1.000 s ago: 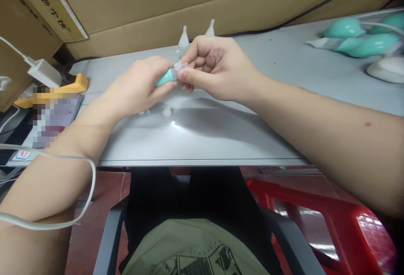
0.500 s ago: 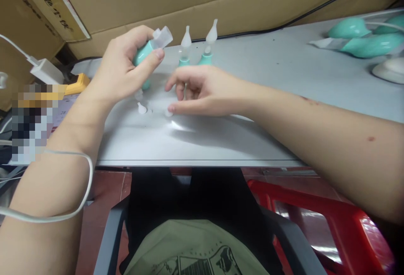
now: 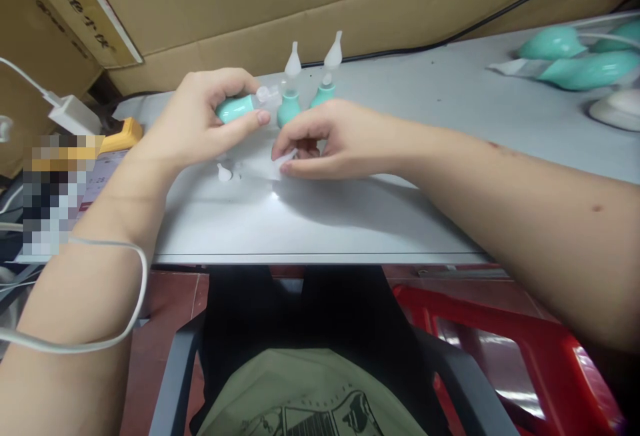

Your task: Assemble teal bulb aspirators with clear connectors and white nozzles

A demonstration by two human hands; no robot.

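My left hand (image 3: 207, 113) is wrapped round a teal squeeze bulb (image 3: 236, 109), a nasal aspirator body lying on its side, its clear collar (image 3: 265, 95) pointing right. Pinched between thumb and fingers of my right hand (image 3: 320, 143) is a small white nozzle tip (image 3: 286, 158), held just above the table. Behind the hands stand two upright nasal aspirators with white pointed tips, the left aspirator (image 3: 290, 99) and the right aspirator (image 3: 327, 83). Another white nozzle tip (image 3: 225, 173) lies on the table below my left hand, with a small clear piece beside it.
Several teal bulbs (image 3: 590, 69) lie at the right end of the grey table (image 3: 425, 223). Cardboard (image 3: 300, 3) walls the back, with a black cable (image 3: 450, 39) along it. A white charger (image 3: 75, 115) and yellow object (image 3: 123, 135) sit left. A red stool (image 3: 510, 349) stands below right.
My right hand has closed on the nozzle tip and lifted it off the table, shifting slightly right. My left hand has lowered and tipped the bulb nearer level.
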